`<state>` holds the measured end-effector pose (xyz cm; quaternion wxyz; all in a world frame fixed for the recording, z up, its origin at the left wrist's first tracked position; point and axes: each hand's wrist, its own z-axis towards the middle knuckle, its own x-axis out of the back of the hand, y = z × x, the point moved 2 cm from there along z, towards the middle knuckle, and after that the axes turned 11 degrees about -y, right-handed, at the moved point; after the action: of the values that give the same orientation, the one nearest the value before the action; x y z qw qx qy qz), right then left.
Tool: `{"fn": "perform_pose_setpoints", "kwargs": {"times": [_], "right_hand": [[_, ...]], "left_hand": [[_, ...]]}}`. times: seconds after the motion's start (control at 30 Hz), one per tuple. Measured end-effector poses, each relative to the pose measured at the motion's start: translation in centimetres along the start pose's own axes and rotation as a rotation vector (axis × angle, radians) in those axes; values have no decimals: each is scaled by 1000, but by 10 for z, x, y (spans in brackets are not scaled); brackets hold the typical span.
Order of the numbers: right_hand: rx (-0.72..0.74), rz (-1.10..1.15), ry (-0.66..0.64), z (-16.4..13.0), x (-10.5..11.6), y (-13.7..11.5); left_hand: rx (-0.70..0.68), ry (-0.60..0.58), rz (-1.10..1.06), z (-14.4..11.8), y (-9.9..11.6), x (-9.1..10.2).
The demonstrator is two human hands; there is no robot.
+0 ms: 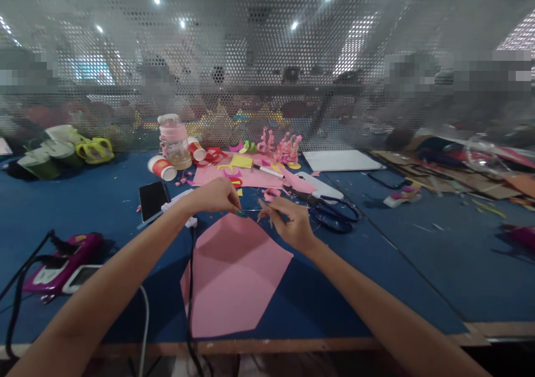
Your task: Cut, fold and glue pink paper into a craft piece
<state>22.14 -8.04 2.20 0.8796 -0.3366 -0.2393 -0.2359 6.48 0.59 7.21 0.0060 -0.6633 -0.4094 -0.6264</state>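
We are pinching one thin stick [251, 212] between left hand [215, 195] and right hand [292, 223], above one pink sheet [234, 274], beside one pair of scissors [332, 212].

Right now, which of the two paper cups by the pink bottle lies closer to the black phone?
The cup on the left, lying on its side just behind the phone. The other cup lies to the right of the bottle.

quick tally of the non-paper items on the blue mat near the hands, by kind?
Scissors: 1
Phone, dark screen: 1
Red-and-white paper cups lying on their sides: 2
Clear jar with pink lid: 1
White marker pen: 1
Total: 6
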Motion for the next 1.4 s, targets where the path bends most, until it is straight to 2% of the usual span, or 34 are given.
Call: {"fn": "perform_pose_setpoints", "kwargs": {"times": [0.1, 0.4, 0.57, 0.7, 0.97, 1.27, 1.4], "right_hand": [[50, -40, -13, 0, 0, 0], [57, -47, -14, 0, 1, 2], [67, -36, 2, 0, 1, 5], [38, -22, 8, -1, 1, 8], [-137, 62, -2, 2, 0, 9], [-112, 118, 14, 0, -2, 12], [-116, 120, 20, 0, -2, 12]], "left_hand": [[25, -5, 3, 0, 1, 0], [25, 42, 4, 0, 2, -1], [76, 77, 34, -1, 6, 0], [98, 80, 24, -2, 9, 1], [126, 29, -104, 2, 6, -6], [136, -16, -164, 4, 0, -13], [92, -4, -178, 6, -1, -14]]}}
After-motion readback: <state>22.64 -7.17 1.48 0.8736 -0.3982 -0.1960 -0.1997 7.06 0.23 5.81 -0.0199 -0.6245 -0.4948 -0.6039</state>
